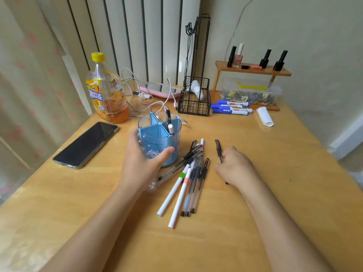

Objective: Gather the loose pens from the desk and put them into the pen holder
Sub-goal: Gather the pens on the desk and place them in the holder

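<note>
A blue, see-through pen holder [159,134] with divided compartments stands mid-desk, and two pens [169,122] stick up in it. My left hand [141,161] wraps around its near side. A heap of loose pens [189,179] lies just right of the holder: several clear black gel pens and two white markers with green and pink bands. My right hand [235,167] is closed on a black pen [218,149], right of the heap; the pen's cap end points away from me and its tip pokes out under my palm.
A black phone [86,144] lies at the left. An iced-tea bottle [107,91], white cables [149,99] and a black wire basket [195,103] stand behind the holder. Three blue markers [230,107], a white paper roll [265,116] and a wooden shelf [253,70] sit at the back right.
</note>
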